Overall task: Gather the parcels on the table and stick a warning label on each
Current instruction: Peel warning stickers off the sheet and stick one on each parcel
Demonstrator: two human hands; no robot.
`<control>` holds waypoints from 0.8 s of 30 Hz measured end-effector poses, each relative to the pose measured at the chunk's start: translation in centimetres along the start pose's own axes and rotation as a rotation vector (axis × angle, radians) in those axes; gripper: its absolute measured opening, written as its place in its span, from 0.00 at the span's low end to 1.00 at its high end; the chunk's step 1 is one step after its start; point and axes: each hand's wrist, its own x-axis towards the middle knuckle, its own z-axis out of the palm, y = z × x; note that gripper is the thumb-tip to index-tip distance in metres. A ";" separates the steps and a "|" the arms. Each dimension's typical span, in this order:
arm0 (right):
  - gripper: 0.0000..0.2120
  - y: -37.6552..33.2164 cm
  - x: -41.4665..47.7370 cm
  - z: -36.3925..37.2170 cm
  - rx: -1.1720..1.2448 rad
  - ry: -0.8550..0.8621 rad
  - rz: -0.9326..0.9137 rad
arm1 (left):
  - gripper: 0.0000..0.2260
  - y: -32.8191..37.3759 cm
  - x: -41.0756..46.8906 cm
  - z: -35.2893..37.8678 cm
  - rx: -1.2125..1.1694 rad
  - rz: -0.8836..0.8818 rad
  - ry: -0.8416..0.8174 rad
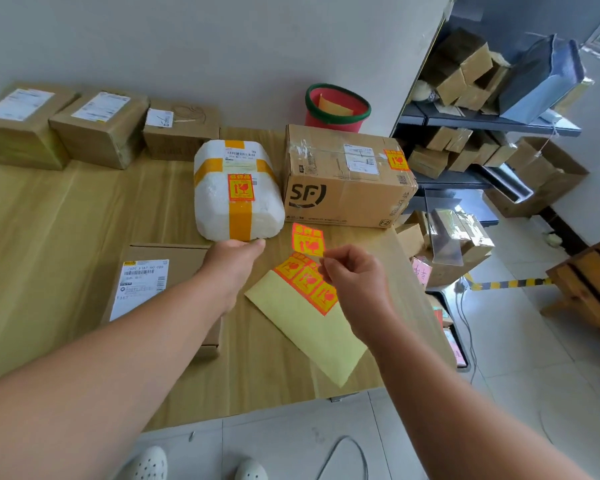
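Head view: the right hand (354, 275) pinches a peeled label (307, 241) by its lower corner and holds it in the air just in front of the foam parcel (236, 188) and the SF box (343, 174), both of which already carry one. The label looks thin, limp and sticky, so it is best kept to a corner grip, away from itself and from the fingers. The left hand (234, 259) touches the foam parcel's near edge; its fingers are hidden, so I cannot tell whether it grips. The sheet (302, 327) with three labels left lies under the right wrist, its near corner close to the table's (49, 237) front edge. The flat box (160, 282) beneath the left forearm shows no warning label, nor do the three boxes (101, 128) at the back left. Bare table lies open to the left; the right edge is close.
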 end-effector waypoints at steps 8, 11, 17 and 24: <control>0.10 -0.2 -1.5 5.5 -0.179 -0.232 -0.125 | 0.06 0.0 -1.1 -5.2 -0.005 -0.017 -0.041; 0.10 -0.3 -2.1 7.4 -0.218 -0.295 -0.143 | 0.05 -0.7 -0.8 -7.5 0.009 -0.028 0.020; 0.08 -0.7 -2.9 11.2 -0.154 -0.375 -0.032 | 0.05 -2.1 -0.5 -12.2 0.019 -0.027 0.085; 0.06 -1.5 -3.2 16.5 -0.123 -0.377 0.233 | 0.07 -3.0 -0.6 -16.6 0.046 -0.033 0.067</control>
